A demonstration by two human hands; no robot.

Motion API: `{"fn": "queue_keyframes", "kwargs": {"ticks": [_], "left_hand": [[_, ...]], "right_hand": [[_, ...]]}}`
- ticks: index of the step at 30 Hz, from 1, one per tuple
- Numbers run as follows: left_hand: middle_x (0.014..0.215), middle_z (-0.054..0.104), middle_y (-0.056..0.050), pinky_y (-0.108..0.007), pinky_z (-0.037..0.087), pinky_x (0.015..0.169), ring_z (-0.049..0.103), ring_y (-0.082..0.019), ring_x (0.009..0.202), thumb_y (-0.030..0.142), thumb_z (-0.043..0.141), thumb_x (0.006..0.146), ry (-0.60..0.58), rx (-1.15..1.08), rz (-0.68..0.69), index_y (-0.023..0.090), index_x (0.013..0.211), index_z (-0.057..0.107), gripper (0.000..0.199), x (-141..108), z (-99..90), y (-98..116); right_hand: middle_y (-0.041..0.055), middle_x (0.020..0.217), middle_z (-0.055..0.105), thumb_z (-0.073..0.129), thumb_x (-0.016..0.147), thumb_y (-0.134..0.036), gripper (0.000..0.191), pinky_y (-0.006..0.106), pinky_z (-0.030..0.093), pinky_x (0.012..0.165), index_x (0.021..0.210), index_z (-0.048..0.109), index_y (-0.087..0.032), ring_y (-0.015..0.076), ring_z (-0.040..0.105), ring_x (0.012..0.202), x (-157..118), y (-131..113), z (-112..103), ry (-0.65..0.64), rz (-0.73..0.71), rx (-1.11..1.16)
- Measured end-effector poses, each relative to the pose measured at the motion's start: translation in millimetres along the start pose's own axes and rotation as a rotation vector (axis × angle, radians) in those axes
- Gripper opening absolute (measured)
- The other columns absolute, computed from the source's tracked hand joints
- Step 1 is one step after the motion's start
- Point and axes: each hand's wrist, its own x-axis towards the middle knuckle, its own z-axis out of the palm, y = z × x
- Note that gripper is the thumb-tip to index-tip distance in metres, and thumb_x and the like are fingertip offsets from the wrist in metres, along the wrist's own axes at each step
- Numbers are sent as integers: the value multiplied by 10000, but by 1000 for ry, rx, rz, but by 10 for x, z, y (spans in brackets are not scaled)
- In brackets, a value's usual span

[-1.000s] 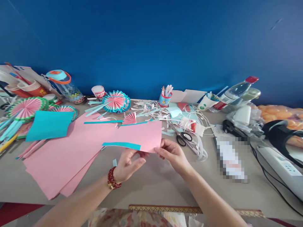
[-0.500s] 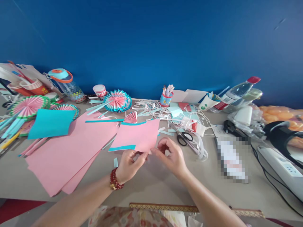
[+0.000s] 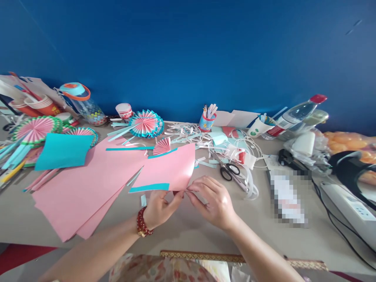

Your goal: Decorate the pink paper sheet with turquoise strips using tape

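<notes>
A pink sheet of paper (image 3: 167, 170) with blue strips along parts of its edges is raised over the table, its right side curling up. My left hand (image 3: 161, 207) pinches its near edge, thumb on this side and the other fingers partly hidden. At the near right corner, touching it, the fingertips of my right hand (image 3: 211, 201) are pinched together; whatever lies between them is too small to make out. Just behind the sheet sits a small pleated pink fan (image 3: 161, 146), beside a long blue paper strip (image 3: 129, 149).
Large pink sheets (image 3: 85, 188) and a blue sheet (image 3: 63, 152) lie to the left. Pleated paper rosettes (image 3: 146, 123) stand behind. Scissors (image 3: 230, 172), paper scraps (image 3: 188, 135) and a coil of white tape (image 3: 252, 188) are right of centre. A power strip (image 3: 349, 207) with cables lies far right.
The pink sheet has tilted and shifted slightly left, its right side now curling up more. My right hand has turned, its fingers lowered and flatter over the sheet's corner.
</notes>
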Motion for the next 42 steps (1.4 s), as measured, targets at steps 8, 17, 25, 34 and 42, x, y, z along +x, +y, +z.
{"fn": "queue_keyframes", "kwargs": {"ticks": [8,17,25,34,42], "left_hand": [[744,718,-47,-188,510,607,659,-138,667,304,551,908,-13,78,-11,138,832,677,222,-62,20,-43],[728,712,-41,-197,515,638,644,-135,656,309,547,900,-37,93,-32,151,804,666,220,-47,5,-20],[700,702,-29,-214,532,663,666,-135,651,246,541,896,-5,-11,18,168,755,627,183,-29,-10,0],[784,731,-39,-267,564,767,700,-163,725,257,545,909,-28,116,146,181,851,659,148,-91,-3,-94],[843,756,-61,-372,541,925,719,-246,854,364,559,918,-139,553,349,207,1083,697,266,-73,20,-39]], "right_hand": [[42,827,660,536,889,-130,101,286,471,674,927,594,-203,158,586,738,44,-20,-35,-54,25,68],[39,809,653,539,876,-121,97,288,454,689,890,597,-197,158,576,739,14,0,6,-82,48,47],[22,758,620,503,900,-203,127,272,456,677,813,594,-204,151,577,701,10,350,-175,123,279,-66],[78,1036,681,472,940,-350,295,285,485,656,1143,649,-230,177,615,767,7,617,-293,35,558,166],[15,758,643,673,816,-361,374,277,496,647,1155,571,-239,167,615,671,51,307,-80,20,711,1037]]}}
